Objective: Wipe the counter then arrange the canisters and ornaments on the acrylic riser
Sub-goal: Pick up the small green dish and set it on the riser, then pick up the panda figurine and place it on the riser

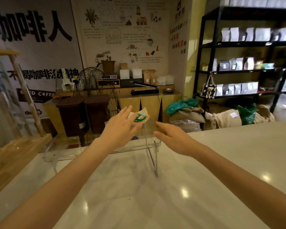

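A clear canister (148, 128) with a tilted white, green and orange top (141, 117) is above the far right end of the acrylic riser (99, 152). My left hand (120, 128) cups it, thumb under the top and fingers spread behind it. My right hand (170, 137) reaches in from the right, its fingers straight and its tips at the canister's clear side. The see-through riser stands on the pale marble counter (139, 195), and its right leg (155, 162) is visible. I see no cloth and no other canisters or ornaments.
A wooden stand with tall glass vessels (15, 151) occupies the counter's left edge, close to the riser. Beyond the counter are two brown bins (82, 116), a wire fan (96, 86), sacks on the floor (205, 118) and black shelves of bags (241, 66).
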